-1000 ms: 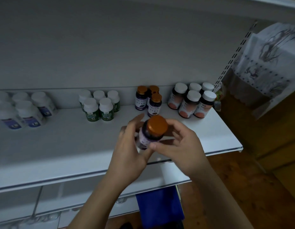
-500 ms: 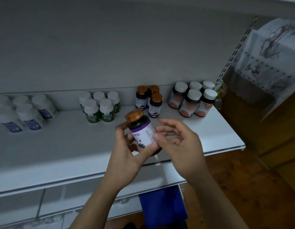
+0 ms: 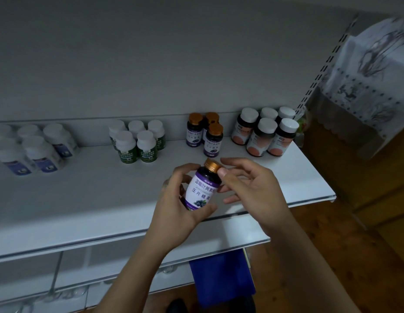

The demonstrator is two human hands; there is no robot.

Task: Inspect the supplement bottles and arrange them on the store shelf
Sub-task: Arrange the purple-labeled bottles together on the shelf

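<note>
I hold a dark bottle (image 3: 202, 188) with a purple-and-white label and an orange cap above the white shelf (image 3: 106, 188). My left hand (image 3: 176, 206) grips its body from below and the left, label facing me. My right hand (image 3: 250, 188) pinches the cap with thumb and index finger, its other fingers spread. Three matching orange-capped bottles (image 3: 205, 134) stand at the back of the shelf.
Further groups stand along the shelf's back: white bottles with blue labels (image 3: 36, 147) at left, green-labelled white bottles (image 3: 137, 141), and dark bottles with white caps (image 3: 266, 132) at right. A lower shelf (image 3: 219, 236) and a blue object (image 3: 221, 279) lie below. Patterned paper (image 3: 366, 75) hangs at right.
The bottle has turned from cap-toward-me to upright with its label facing me. My right hand has shifted from the bottle's side up to its cap.
</note>
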